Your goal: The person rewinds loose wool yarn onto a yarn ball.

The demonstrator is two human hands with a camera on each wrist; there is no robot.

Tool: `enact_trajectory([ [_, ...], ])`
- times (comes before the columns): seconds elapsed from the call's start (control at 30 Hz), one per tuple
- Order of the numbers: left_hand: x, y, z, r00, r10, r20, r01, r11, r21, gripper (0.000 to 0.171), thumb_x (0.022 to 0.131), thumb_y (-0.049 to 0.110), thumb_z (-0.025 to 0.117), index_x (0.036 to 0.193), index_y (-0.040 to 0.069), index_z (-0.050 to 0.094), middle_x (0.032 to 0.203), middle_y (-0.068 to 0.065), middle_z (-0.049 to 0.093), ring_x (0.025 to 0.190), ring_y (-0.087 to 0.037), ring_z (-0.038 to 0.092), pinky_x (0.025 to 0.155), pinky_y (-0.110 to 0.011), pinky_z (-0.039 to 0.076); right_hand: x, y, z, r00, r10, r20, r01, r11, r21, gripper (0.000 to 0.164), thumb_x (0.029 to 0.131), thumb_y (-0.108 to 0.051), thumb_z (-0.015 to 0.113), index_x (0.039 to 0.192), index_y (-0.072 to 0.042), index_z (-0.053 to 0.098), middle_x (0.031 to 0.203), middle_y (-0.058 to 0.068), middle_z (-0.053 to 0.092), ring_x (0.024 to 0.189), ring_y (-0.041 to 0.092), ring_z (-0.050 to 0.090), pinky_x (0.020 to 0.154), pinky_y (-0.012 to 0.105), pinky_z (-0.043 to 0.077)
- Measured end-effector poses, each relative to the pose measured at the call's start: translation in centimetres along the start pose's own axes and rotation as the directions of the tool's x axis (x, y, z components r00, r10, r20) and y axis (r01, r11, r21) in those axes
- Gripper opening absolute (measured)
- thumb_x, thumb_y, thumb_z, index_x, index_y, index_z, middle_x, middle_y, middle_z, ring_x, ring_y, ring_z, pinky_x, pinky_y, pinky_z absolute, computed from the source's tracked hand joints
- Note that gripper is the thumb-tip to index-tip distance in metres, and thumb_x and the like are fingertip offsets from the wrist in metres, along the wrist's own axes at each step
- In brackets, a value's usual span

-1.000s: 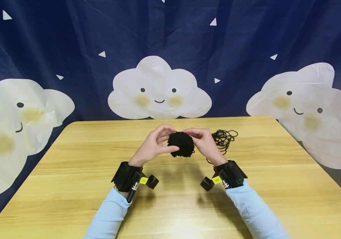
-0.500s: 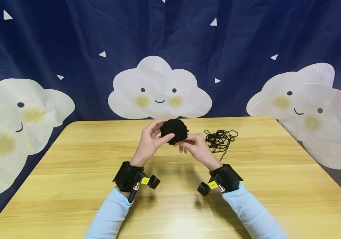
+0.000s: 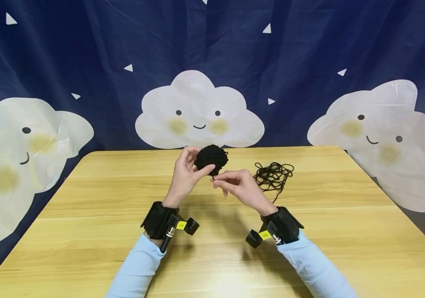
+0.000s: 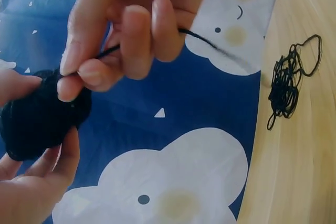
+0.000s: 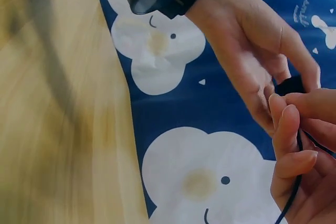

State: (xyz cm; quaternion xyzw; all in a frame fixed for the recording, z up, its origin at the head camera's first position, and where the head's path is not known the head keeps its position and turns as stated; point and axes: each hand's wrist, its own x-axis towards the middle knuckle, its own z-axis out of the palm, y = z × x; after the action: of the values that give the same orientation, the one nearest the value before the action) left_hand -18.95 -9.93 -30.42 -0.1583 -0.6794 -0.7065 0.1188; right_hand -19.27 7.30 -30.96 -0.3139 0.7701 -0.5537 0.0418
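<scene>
My left hand (image 3: 183,178) grips a round ball of black yarn (image 3: 211,159), thumb on the near side and fingers behind it, raised above the table. Just below and right of the ball, my right hand (image 3: 243,186) pinches the black strand between thumb and forefinger. In the left wrist view the strand (image 4: 195,35) runs from that pinch through the curled fingers and out toward the loose yarn. The right wrist view shows the strand (image 5: 297,182) crossing the right palm, while the ball is mostly hidden there behind the fingers.
A loose tangle of black yarn (image 3: 273,176) lies on the wooden table (image 3: 123,240), right of my right hand. Behind the table's far edge hangs a dark blue curtain (image 3: 231,45) printed with white clouds. Each wrist wears a black camera band (image 3: 283,225).
The ball has moved up and left in my left hand. My right hand has dropped from the ball's upper right side to below it, where it now pinches the strand.
</scene>
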Motion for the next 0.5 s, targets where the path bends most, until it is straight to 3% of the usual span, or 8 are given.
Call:
enact_trajectory([
  [0.13, 0.0, -0.3, 0.0, 1.0, 0.013, -0.016, -0.012, 0.999, 0.04, 0.039, 0.077, -0.002, 0.066, 0.106, 0.0, 0.04, 0.096, -0.01, 0.055, 0.087, -0.017, 0.049, 0.07, -0.023, 0.041, 0.0, -0.1, -0.1, 1.0, -0.004, 0.008, 0.004, 1.0, -0.011, 0.016, 0.086, -0.01, 0.058, 0.097, -0.002, 0.068, 0.076, 0.005, 0.065, 0.054, 0.012, 0.05, 0.046, 0.018, 0.031],
  [0.23, 0.0, -0.8, -0.2, 0.998, 0.058, 0.008, -0.059, 0.997, 0.058, 0.046, 0.078, 0.007, 0.068, 0.113, 0.003, 0.04, 0.102, -0.016, 0.057, 0.095, -0.022, 0.052, 0.076, -0.03, 0.046, 0.0, -0.3, -0.3, 0.999, -0.034, 0.004, 0.034, 0.999, -0.021, 0.016, 0.086, -0.013, 0.06, 0.095, -0.004, 0.068, 0.078, 0.005, 0.065, 0.055, 0.016, 0.051, 0.047, 0.019, 0.033],
  [0.3, 1.0, -4.2, -0.9, 0.993, 0.105, 0.057, -0.108, 0.993, 0.053, 0.055, 0.08, 0.018, 0.068, 0.124, 0.009, 0.037, 0.117, -0.017, 0.053, 0.108, -0.025, 0.049, 0.083, -0.036, 0.045, 0.0, -0.6, -0.6, 0.998, -0.055, -0.004, 0.055, 0.998, -0.016, 0.016, 0.085, -0.013, 0.06, 0.095, -0.003, 0.068, 0.078, 0.005, 0.065, 0.056, 0.018, 0.052, 0.047, 0.02, 0.033],
  [0.4, 1.1, -4.5, -1.1, 0.983, 0.141, 0.119, -0.153, 0.984, 0.091, 0.06, 0.082, 0.026, 0.065, 0.133, 0.017, 0.036, 0.127, -0.013, 0.048, 0.117, -0.025, 0.045, 0.096, -0.04, 0.038, 0.1, -0.9, -1.0, 0.997, -0.072, -0.028, 0.072, 0.997, 0.0, 0.015, 0.086, -0.013, 0.059, 0.094, -0.004, 0.068, 0.079, 0.006, 0.065, 0.057, 0.019, 0.053, 0.043, 0.02, 0.028],
  [0.47, 1.1, -4.5, -1.2, 0.975, 0.148, 0.168, -0.17, 0.978, 0.123, 0.057, 0.084, 0.026, 0.062, 0.133, 0.015, 0.038, 0.13, -0.011, 0.046, 0.117, -0.024, 0.045, 0.1, -0.039, 0.035, 0.1, -1.0, -1.2, 0.996, -0.071, -0.049, 0.072, 0.997, 0.018, 0.015, 0.086, -0.013, 0.059, 0.094, -0.004, 0.068, 0.079, 0.008, 0.066, 0.058, 0.016, 0.054, 0.043, 0.02, 0.029],
  [0.5, 0.6, -2.9, -0.9, 0.974, 0.138, 0.181, -0.165, 0.976, 0.143, 0.053, 0.084, 0.023, 0.062, 0.132, 0.014, 0.041, 0.125, -0.01, 0.05, 0.113, -0.023, 0.049, 0.099, -0.037, 0.036, 0.0, -1.1, -1.3, 0.996, -0.07, -0.061, 0.072, 0.997, 0.029, 0.015, 0.086, -0.013, 0.059, 0.094, -0.004, 0.068, 0.079, 0.009, 0.066, 0.058, 0.016, 0.054, 0.043, 0.02, 0.029],
])
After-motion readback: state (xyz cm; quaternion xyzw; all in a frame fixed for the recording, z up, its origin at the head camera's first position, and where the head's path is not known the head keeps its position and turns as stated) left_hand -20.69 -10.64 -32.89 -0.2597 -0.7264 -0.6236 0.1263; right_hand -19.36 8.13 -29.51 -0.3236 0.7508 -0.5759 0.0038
